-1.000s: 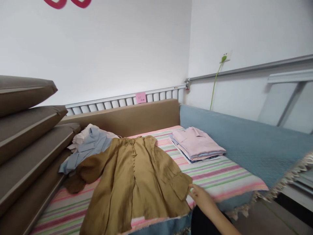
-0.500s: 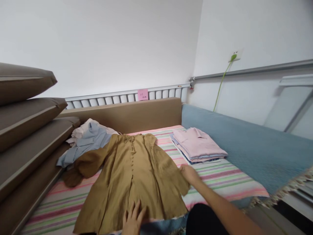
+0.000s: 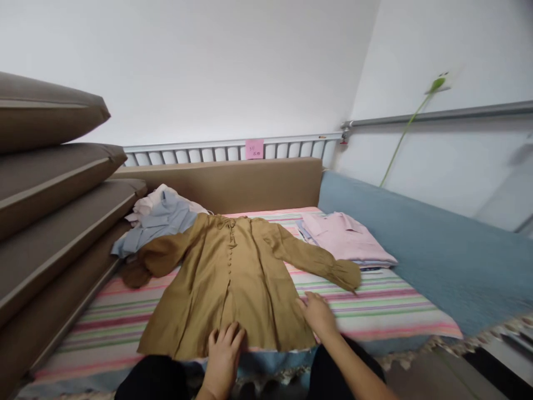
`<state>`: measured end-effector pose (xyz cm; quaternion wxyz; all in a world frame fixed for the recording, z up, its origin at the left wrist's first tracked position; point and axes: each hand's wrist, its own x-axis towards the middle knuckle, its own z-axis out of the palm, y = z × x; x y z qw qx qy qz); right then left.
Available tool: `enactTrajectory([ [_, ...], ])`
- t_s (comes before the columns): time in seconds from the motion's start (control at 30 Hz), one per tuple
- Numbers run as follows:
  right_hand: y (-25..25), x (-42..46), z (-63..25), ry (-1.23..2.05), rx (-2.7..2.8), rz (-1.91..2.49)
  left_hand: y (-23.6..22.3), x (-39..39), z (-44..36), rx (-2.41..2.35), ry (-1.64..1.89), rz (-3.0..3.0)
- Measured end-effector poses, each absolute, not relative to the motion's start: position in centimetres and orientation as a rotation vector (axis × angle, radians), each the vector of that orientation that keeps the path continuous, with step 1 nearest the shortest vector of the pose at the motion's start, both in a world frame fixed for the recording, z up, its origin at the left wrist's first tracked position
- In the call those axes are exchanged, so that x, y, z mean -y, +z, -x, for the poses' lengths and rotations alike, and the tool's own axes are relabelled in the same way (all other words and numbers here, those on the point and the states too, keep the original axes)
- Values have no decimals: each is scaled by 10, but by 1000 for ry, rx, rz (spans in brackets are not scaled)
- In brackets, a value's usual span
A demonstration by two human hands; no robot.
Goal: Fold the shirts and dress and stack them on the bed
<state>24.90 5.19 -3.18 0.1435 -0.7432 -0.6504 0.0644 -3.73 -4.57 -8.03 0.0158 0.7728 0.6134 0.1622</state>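
An olive-brown blouse (image 3: pixel 245 289) lies spread front up, with a tie at the neck and a row of small buttons down its middle. Both sleeves stretch out to the sides; the right-side sleeve (image 3: pixel 312 261) reaches the folded pile. My left hand (image 3: pixel 225 350) rests on the lower hem, fingers slightly spread on the cloth. At the blouse's lower right edge is my right hand (image 3: pixel 320 318), its fingers apart and touching or just beside the fabric.
A striped sheet (image 3: pixel 395 311) covers the bed. Folded clothes with a pink shirt (image 3: pixel 345 239) on top lie at right. Crumpled blue and white clothes (image 3: pixel 162 222) are at left, by stacked brown cushions (image 3: pixel 62 205). A blue padded side (image 3: pixel 437 239) borders the right.
The right sleeve, earlier lying down along the body, is now extended outward to the right. My right hand has let go of it and moved down to the blouse's side edge.
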Motion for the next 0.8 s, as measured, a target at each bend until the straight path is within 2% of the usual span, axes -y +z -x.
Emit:
enactTrajectory([
  [0.2, -46, -46, -222, 623, 1642, 2232, -52, 45, 40, -1813, 556, -2239],
  [0.43, -47, -62, -260, 557, 1633, 1927, -44, 37, 36, -1701, 665, -2083],
  [0.6, -63, -53, -294, 438, 1676, 1981, -46, 47, 28, -1573, 685, -2053],
  [0.73, -73, -46, -313, 521, 1700, 2102, -38, 43, 81, -1687, 795, -2020],
  [0.8, -66, -43, -314, 519, 1752, 2133, -32, 39, 132, -2040, 894, -1907],
])
